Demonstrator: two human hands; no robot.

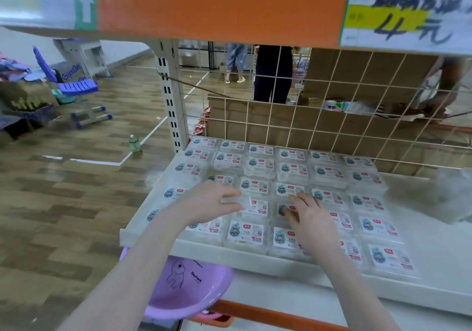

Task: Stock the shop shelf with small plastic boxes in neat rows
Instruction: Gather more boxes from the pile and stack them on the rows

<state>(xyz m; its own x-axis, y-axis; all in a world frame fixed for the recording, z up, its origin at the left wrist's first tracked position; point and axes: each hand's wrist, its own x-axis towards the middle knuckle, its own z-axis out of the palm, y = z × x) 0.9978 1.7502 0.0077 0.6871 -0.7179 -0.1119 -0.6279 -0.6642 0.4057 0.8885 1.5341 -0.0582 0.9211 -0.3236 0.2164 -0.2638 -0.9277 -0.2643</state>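
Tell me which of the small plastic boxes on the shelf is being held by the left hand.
The clear box in the grid's middle, pinched at its left edge by the left hand; the others lie untouched, bar those under the right hand.

The price sign (408, 13) reads "4元"; the purple basin (189, 287) reads "Elephant".

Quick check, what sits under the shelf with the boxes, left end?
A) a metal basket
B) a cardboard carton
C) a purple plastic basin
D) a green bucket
C: a purple basin with an elephant line drawing pokes out beneath the front edge of the white shelf, below the left forearm; both hands, left hand and right hand, are up on the boxes.
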